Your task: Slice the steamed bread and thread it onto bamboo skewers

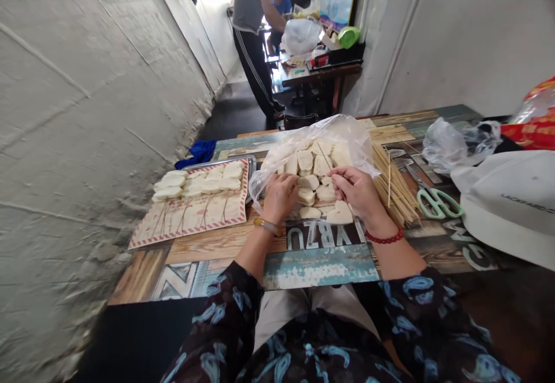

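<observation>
Hands work apart at the open plastic bag (342, 130), with the pale slices (306, 160) spread between them over its middle and out to its near edge. The right hand (353, 189) seems to pinch a thin skewer (323, 156) between thumb and fingertips, its long axis slanting from the bag's far middle down toward its near right; one slice lies at the bag's near edge, closer to this hand. The left hand (281, 196) curls down at the bag's left part; whether it grips a slice I cannot tell. Right of the bag lie the loose sticks (392, 189), then the scissors (439, 202); left of it, slices with sticks (210, 180) rest on striped paper (186, 224), all on the desk (212, 248)
</observation>
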A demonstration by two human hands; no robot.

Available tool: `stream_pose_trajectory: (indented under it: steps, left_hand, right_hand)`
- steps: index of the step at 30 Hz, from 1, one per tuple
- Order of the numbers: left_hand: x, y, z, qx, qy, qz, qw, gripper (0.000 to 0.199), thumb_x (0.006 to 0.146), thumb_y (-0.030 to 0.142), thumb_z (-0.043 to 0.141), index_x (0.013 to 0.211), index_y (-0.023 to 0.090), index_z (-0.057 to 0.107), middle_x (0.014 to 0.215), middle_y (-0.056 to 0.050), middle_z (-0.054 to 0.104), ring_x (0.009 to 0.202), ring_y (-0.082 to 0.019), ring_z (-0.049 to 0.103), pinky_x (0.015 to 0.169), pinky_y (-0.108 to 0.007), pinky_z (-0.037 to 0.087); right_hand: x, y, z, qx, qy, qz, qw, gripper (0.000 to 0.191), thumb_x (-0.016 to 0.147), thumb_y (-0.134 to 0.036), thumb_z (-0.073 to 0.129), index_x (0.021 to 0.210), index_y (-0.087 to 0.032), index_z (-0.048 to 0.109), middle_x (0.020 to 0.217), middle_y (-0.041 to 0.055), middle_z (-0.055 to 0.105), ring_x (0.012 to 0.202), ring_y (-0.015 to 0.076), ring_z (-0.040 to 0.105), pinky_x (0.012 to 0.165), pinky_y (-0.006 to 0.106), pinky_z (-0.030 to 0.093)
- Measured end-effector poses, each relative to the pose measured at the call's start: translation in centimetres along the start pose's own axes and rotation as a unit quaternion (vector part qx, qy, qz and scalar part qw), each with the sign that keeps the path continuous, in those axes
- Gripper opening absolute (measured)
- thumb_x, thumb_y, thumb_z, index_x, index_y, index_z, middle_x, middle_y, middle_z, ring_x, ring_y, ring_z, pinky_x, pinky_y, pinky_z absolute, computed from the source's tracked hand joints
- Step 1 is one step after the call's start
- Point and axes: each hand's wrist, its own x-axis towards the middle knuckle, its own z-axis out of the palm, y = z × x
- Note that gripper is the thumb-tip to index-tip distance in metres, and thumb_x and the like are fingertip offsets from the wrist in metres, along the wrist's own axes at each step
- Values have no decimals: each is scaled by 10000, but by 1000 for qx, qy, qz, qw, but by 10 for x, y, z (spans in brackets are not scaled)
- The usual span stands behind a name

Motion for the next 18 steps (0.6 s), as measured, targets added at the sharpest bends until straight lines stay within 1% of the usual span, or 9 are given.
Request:
stream_pose_trajectory:
  steps: [3, 7, 10, 13, 16, 18]
  left_hand:
    - [8, 12, 1, 32, -28, 1, 999, 237, 932, 218, 559, 1116, 189, 706, 1154, -93, 719, 1086, -273, 602, 979, -433, 456]
    - [18, 27, 1, 93, -59, 10, 994, 259, 933, 220, 559, 1146, 177, 700, 1179, -107, 709, 1099, -279, 599, 995, -424, 452]
    - [25, 36, 0, 147, -85, 8, 985, 282, 927, 229, 566, 1167, 155, 694, 1160, -129, 702, 1101, -293, 599, 1002, -427, 446]
    - [30, 42, 0, 187, -100, 1, 977, 271, 911, 246, 588, 1135, 154, 709, 1119, -140, 693, 1085, -304, 602, 988, -430, 447]
    - [32, 43, 1, 189, -96, 9, 977, 256, 887, 241, 612, 1102, 167, 729, 1084, -139, 686, 1051, -304, 604, 953, -433, 454]
    - [33, 40, 0, 163, -92, 15, 982, 209, 864, 235, 634, 1026, 181, 755, 1043, -131, 685, 1016, -296, 605, 923, -432, 459]
  right_hand:
    - [-3, -1, -5, 21, 2, -12, 1000, 206, 817, -359, 672, 886, -168, 705, 619, -53, 581, 427, 57, 477, 395, 183, 346]
    - [-4, -3, -5, 31, -7, -8, 999, 207, 808, -368, 660, 866, -173, 697, 592, -53, 569, 429, 68, 478, 398, 190, 356]
    - [-2, -1, -6, 30, -7, -24, 999, 211, 824, -367, 650, 881, -170, 700, 603, -49, 583, 434, 70, 492, 410, 191, 365]
    - [2, 3, -8, 34, -8, -41, 999, 211, 834, -369, 645, 882, -170, 698, 600, -53, 579, 431, 70, 498, 415, 194, 363]
    - [4, 5, -9, 44, -5, -37, 998, 218, 825, -379, 644, 870, -170, 692, 602, -56, 575, 418, 68, 493, 403, 195, 344]
    - [6, 5, -9, 46, -2, -34, 998, 221, 820, -380, 641, 859, -169, 692, 603, -55, 576, 413, 66, 490, 398, 195, 335]
